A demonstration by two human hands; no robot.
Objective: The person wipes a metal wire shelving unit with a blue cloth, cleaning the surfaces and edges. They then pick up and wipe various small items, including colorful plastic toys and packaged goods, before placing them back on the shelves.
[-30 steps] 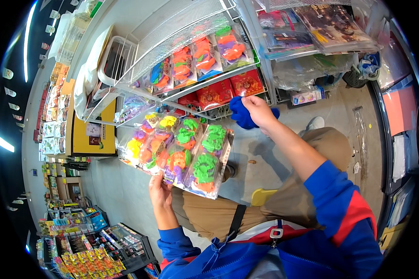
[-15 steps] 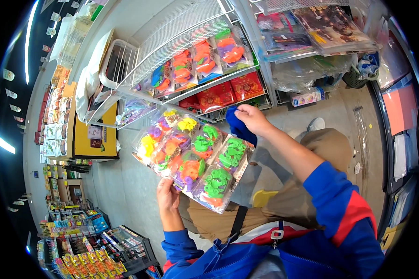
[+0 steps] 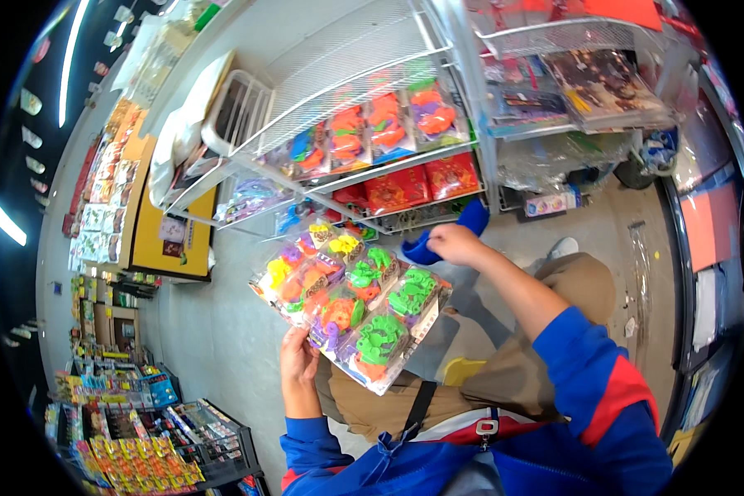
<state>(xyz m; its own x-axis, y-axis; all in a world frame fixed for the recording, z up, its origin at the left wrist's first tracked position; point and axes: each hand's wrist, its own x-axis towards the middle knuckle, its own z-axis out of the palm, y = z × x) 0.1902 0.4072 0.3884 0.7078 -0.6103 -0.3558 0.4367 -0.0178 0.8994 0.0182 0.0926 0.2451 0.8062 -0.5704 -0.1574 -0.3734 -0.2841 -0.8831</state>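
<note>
My left hand (image 3: 298, 357) is closed on the near-left edge of a flat clear-plastic pack of toys (image 3: 341, 312). Yellow, orange, purple and green moulded plastic shapes fill its several pockets, and the pack lies tilted in front of me. To its right, my right hand (image 3: 456, 245) pinches a blue cloth (image 3: 422, 250). One end of the cloth flares out beyond my fingers toward the shelf; the rest droops beside the pack's far-right corner, apart from it as far as I can see.
A white wire shelf unit (image 3: 355, 169) stands ahead, with similar toy packs (image 3: 386, 124) above red packets (image 3: 397, 188). Magazines (image 3: 599, 83) lie on a shelf at the right. A yellow cabinet (image 3: 174, 240) stands left; a low rack of packaged goods (image 3: 140, 459) is at the lower left.
My right hand has moved slightly nearer me, and the blue cloth has swung out, now spreading to both sides of my fingers. The toy pack has shifted a little and stays in my left hand.
</note>
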